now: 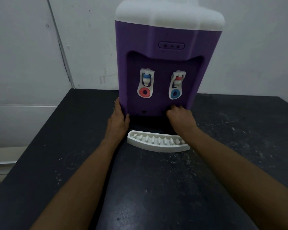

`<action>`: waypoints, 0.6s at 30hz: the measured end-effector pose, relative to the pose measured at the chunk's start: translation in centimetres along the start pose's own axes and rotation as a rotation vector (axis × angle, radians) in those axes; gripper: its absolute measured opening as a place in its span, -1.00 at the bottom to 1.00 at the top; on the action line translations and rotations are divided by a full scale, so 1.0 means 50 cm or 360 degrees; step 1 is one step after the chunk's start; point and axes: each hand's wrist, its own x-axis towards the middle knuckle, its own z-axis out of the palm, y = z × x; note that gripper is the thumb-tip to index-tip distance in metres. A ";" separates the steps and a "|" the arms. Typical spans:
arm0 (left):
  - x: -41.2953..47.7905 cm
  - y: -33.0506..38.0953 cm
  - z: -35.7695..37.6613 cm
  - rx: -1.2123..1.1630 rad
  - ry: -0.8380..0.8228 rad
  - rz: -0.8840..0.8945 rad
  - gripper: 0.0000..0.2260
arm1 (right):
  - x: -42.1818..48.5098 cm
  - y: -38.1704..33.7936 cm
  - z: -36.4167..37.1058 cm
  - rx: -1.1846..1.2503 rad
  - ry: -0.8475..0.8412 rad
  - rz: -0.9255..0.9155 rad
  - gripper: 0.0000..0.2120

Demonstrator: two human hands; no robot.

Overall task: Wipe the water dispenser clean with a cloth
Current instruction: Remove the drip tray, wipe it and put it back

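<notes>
Wall (pixel 23 55): pale and plain, filling the back of my view; a thin line runs slantwise down it at the left.
Surface (pixel 239 130): dark and scuffed with pale marks; it carries everything I see here, and both forearms reach out across it from the bottom of the view.
Water dispenser (pixel 140 39): the task's thing; it stands at the far middle of the surface, near the wall; purple body under a white top (pixel 165 12), with a deep recess in the front.
Drip tray (pixel 156 147): white and slotted; it lies loose on the surface just in front of the dispenser, apart from the body; the right forearm crosses over its right end.
Left hand (pixel 117 120): at the dispenser's lower left corner; fingers lie fairly straight against the side wall, thumb at the front bottom edge; a flat pressing hold, not a curled one.
Right hand (pixel 179 117): at the lower right of the recess; fingers curled over the bottom lip and gripping the dispenser there; fingertips hidden inside.
Taps: two in the recess, side by side; the left tap (pixel 146 83) has a blue cap and a red ring below; the right tap (pixel 176 85) has a red cap and a blue ring.
Light panel (pixel 171 45): a small oval with three dots, above the recess.
</notes>
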 end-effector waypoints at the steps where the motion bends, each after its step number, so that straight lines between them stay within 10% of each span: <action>1: 0.000 0.000 -0.001 0.0004 -0.0003 -0.0005 -0.33 | -0.004 -0.002 0.001 -0.0073 -0.0008 0.0008 -0.73; 18: -0.002 -0.008 -0.001 -0.0005 0.0018 0.0052 -0.33 | 0.019 0.023 0.049 0.0510 -0.0068 0.0040 -0.59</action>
